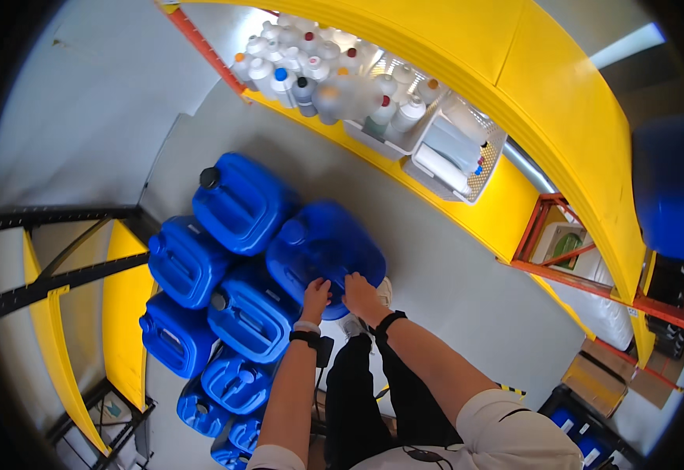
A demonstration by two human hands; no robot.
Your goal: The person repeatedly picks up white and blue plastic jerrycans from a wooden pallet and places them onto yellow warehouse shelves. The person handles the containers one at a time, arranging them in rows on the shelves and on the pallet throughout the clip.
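Observation:
A blue plastic jerrycan (328, 244) with a blue cap stands on the grey floor just in front of me. My left hand (315, 295) grips its near edge, fingers curled over the top. My right hand (360, 293) rests on the same near edge, a little to the right. Both wrists wear dark bands. Several more blue jerrycans (242, 202) sit packed together to the left, one with a black cap.
A yellow shelf (467, 70) arcs overhead at the right, holding many white bottles (311, 63) and a white basket (459, 157). A black and yellow rack (83, 266) stands at left. Cardboard boxes (593, 380) lie at lower right.

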